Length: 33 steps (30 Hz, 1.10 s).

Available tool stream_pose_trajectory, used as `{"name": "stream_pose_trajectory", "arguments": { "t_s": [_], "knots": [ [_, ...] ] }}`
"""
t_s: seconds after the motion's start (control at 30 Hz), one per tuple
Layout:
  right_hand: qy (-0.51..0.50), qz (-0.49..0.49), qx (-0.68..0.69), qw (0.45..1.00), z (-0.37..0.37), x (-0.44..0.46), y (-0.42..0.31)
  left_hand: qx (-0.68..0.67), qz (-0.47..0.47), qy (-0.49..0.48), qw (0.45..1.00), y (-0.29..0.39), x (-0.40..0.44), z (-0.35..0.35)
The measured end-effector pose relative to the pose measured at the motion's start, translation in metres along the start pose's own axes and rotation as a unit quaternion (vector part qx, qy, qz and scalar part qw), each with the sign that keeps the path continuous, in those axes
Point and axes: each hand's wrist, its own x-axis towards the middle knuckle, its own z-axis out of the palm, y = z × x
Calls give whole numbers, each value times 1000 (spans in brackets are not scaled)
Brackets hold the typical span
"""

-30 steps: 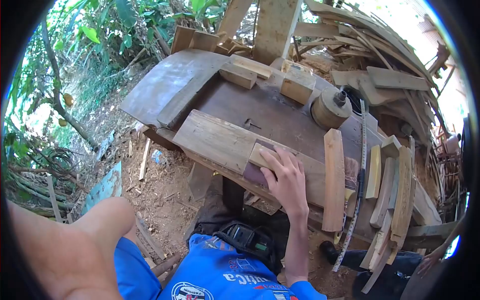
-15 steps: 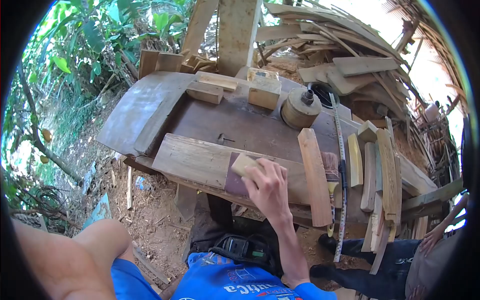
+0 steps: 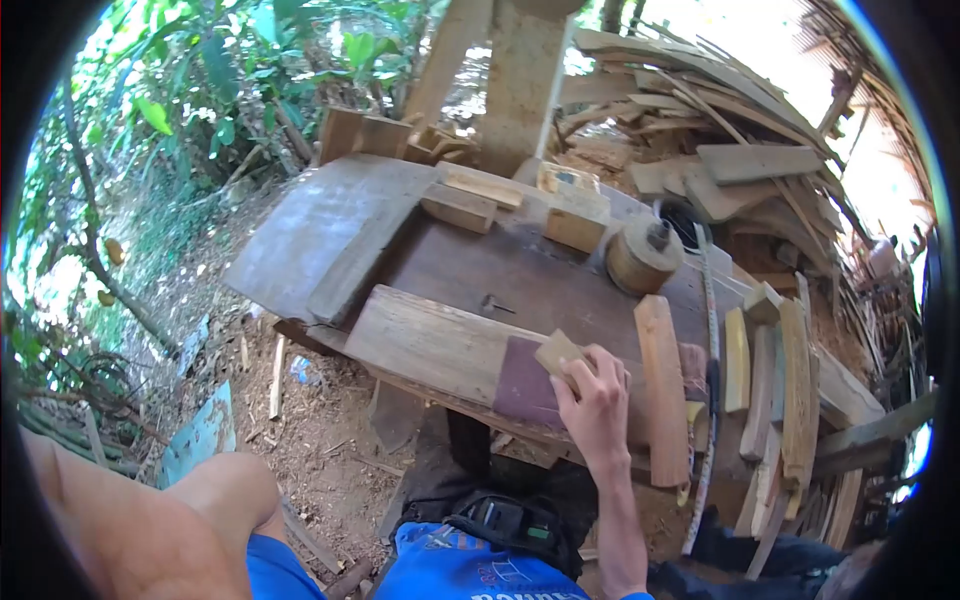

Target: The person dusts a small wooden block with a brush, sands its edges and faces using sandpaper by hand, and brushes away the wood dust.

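Note:
My right hand is closed around the right end of a small, pale wooden block. The block is over a sheet of maroon sandpaper, which lies flat on a long wooden plank along the near side of the bench. Whether the block's underside touches the sheet is hard to make out. At the lower left my left arm is bent, and its hand is out of the frame. Just right of my right hand lies a reddish wooden piece.
A brush, a tape measure and several wood strips lie on the right. A round wooden piece and a squared block stand farther back. Another person's dark trousers show at lower right.
The view has shifted, so the bench appears farther right and lower. My right hand and the block have moved slightly right across the sandpaper. The other person's hands have left the view.

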Motion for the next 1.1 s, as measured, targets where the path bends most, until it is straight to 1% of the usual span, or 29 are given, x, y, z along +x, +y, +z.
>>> {"name": "stream_pose_trajectory", "arguments": {
  "t_s": [0.07,0.1,0.2,0.23,0.37,0.5,0.6,0.63,0.7,0.9,0.97,1.1],
  "knots": [
    [-8,-40,10,999,-1,-3,0,2,4,-7,1000,2,3,-6],
    [8,-44,23,999,-6,-3,-4,5,1,-10,1000,2,4,-8],
    [-38,-56,114,991,-15,-5,-15,6,-3,-8,1000,0,5,-12],
    [-87,-49,116,988,-9,-8,-11,7,-3,-10,1000,0,6,-12],
    [-24,-38,87,995,5,-3,-1,12,2,-14,1000,7,9,-9],
    [-4,-10,67,998,9,-6,-6,9,-7,-14,1000,5,15,-6],
    [-21,-45,88,995,3,-6,-1,10,12,-14,1000,12,18,-7],
    [-33,-38,111,993,0,-5,0,11,9,-14,1000,13,19,-7],
    [-46,-21,99,994,-2,-7,1,10,1,-15,1000,13,21,-4],
    [-35,5,65,997,0,-11,-8,5,-2,-18,1000,10,24,3],
    [-42,-7,51,998,-4,-5,-10,0,-1,-13,1000,9,24,4],
    [-53,-20,70,996,-2,1,-1,0,-8,-5,1000,6,15,11]
  ]
}}
